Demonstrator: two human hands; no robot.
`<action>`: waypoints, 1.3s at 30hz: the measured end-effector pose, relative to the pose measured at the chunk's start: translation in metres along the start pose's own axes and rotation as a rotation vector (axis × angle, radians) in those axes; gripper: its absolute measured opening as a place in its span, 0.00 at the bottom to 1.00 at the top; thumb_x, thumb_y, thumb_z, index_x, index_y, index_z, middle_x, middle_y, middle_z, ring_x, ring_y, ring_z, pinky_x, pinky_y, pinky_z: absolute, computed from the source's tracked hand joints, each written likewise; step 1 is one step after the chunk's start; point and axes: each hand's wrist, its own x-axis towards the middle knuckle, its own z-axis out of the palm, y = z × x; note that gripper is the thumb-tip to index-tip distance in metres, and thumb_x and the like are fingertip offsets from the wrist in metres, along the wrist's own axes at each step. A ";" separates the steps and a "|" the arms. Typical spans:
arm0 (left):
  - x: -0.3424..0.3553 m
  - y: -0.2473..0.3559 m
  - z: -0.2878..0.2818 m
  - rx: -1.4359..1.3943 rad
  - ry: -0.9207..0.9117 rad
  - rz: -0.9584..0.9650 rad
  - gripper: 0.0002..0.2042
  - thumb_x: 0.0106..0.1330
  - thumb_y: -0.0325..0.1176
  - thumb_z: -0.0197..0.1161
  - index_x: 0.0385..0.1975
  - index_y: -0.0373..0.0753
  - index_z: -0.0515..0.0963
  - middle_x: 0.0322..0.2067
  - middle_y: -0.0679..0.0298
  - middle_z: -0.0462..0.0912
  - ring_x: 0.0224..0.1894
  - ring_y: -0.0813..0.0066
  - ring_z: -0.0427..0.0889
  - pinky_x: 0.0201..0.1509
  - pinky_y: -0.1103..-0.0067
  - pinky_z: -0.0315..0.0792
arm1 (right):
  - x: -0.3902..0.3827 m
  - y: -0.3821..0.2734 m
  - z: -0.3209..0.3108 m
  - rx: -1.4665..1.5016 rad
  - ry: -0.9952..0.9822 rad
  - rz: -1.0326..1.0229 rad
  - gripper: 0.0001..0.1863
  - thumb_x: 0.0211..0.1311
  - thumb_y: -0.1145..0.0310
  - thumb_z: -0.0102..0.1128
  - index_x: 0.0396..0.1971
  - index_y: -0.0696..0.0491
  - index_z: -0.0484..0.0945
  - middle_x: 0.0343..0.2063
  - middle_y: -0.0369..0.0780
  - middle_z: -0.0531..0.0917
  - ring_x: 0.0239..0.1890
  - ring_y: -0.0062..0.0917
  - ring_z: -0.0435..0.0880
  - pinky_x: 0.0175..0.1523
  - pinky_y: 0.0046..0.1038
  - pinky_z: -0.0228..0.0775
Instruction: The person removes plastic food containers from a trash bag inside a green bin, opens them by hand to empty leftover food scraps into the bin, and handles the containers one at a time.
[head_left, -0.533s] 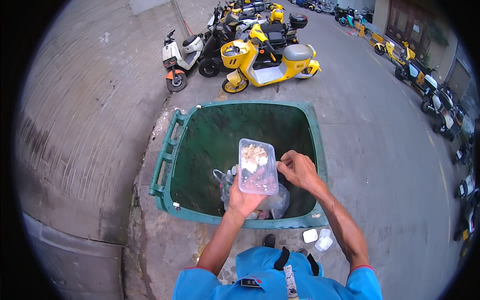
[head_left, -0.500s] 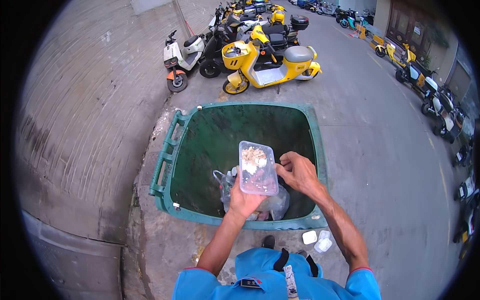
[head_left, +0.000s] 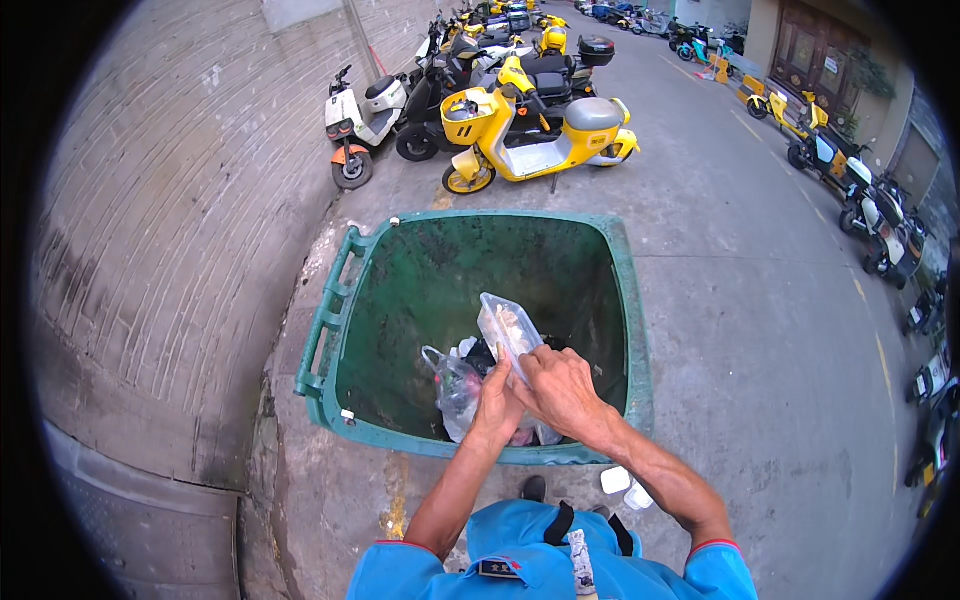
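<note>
Over the open green bin [head_left: 638, 330], a clear plastic food container [head_left: 506, 322] with pale food scraps in it is tilted on its side. My left hand [head_left: 492, 408] is closed round its near end, thumb along the wall. Against the container's right side lies my right hand [head_left: 563, 388], fingers curled over the near part; its fingertips are partly hidden. Below them in the bin sits a translucent plastic bag [head_left: 457, 390] of rubbish, partly covered by my hands and wrists.
White plastic containers [head_left: 615, 481] lie on the ground by the bin's near right corner. A ridged wall [head_left: 170, 240] runs along the left. Beyond the bin stands a yellow scooter [head_left: 545, 160] among several others. More scooters [head_left: 885, 220] line the road's right side.
The container has tipped from facing up to lying on edge. My right hand has moved left and down onto it. My left thumb now shows along its side.
</note>
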 end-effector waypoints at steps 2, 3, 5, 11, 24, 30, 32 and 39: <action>0.000 -0.003 -0.004 -0.017 0.013 0.011 0.23 0.75 0.47 0.48 0.61 0.37 0.66 0.56 0.60 0.74 0.60 0.68 0.71 0.66 0.68 0.64 | -0.001 -0.001 0.007 -0.016 0.079 0.002 0.12 0.54 0.63 0.64 0.26 0.59 0.80 0.22 0.46 0.78 0.23 0.38 0.80 0.30 0.37 0.68; 0.002 -0.006 -0.009 -0.030 0.014 0.026 0.22 0.76 0.46 0.47 0.61 0.37 0.66 0.56 0.61 0.74 0.60 0.68 0.72 0.66 0.69 0.64 | -0.001 -0.002 0.011 -0.022 0.119 0.002 0.12 0.54 0.63 0.63 0.26 0.59 0.80 0.21 0.45 0.78 0.22 0.37 0.80 0.29 0.37 0.68; 0.003 -0.010 -0.014 -0.037 0.013 0.037 0.22 0.76 0.46 0.47 0.61 0.38 0.67 0.56 0.61 0.74 0.60 0.68 0.72 0.66 0.69 0.64 | -0.002 -0.003 0.015 -0.031 0.132 0.016 0.12 0.54 0.63 0.63 0.25 0.58 0.80 0.20 0.45 0.78 0.21 0.37 0.80 0.28 0.36 0.67; 0.011 -0.025 -0.017 -0.052 0.040 -0.007 0.21 0.76 0.47 0.46 0.60 0.40 0.68 0.56 0.63 0.74 0.60 0.68 0.72 0.65 0.69 0.65 | -0.008 0.003 0.015 -0.067 0.184 0.072 0.12 0.54 0.63 0.64 0.22 0.57 0.80 0.19 0.44 0.78 0.21 0.36 0.80 0.28 0.36 0.68; 0.018 -0.031 -0.023 -0.115 -0.018 0.011 0.21 0.75 0.48 0.46 0.56 0.39 0.71 0.53 0.61 0.76 0.57 0.66 0.74 0.64 0.69 0.66 | -0.006 0.009 0.026 -0.127 0.076 0.117 0.19 0.62 0.55 0.58 0.22 0.57 0.79 0.19 0.47 0.80 0.18 0.41 0.81 0.22 0.40 0.71; 0.011 -0.021 -0.031 -0.127 -0.009 0.022 0.19 0.75 0.46 0.47 0.55 0.40 0.71 0.52 0.61 0.76 0.56 0.66 0.74 0.64 0.69 0.67 | 0.000 -0.004 0.031 -0.121 0.076 0.085 0.17 0.64 0.58 0.55 0.26 0.58 0.77 0.18 0.47 0.81 0.17 0.38 0.82 0.19 0.38 0.71; 0.020 -0.032 -0.040 -0.093 -0.021 0.032 0.18 0.74 0.46 0.49 0.53 0.40 0.72 0.50 0.62 0.77 0.55 0.68 0.75 0.62 0.69 0.68 | -0.004 0.005 0.030 -0.129 0.090 0.117 0.17 0.64 0.57 0.54 0.25 0.57 0.76 0.19 0.47 0.81 0.17 0.39 0.82 0.19 0.39 0.70; 0.005 -0.031 0.059 0.116 -0.246 -0.084 0.14 0.69 0.38 0.54 0.49 0.40 0.74 0.48 0.64 0.78 0.53 0.70 0.76 0.58 0.71 0.70 | -0.004 0.040 0.063 -0.022 0.196 0.137 0.09 0.45 0.67 0.60 0.18 0.58 0.77 0.17 0.46 0.80 0.20 0.39 0.82 0.21 0.38 0.68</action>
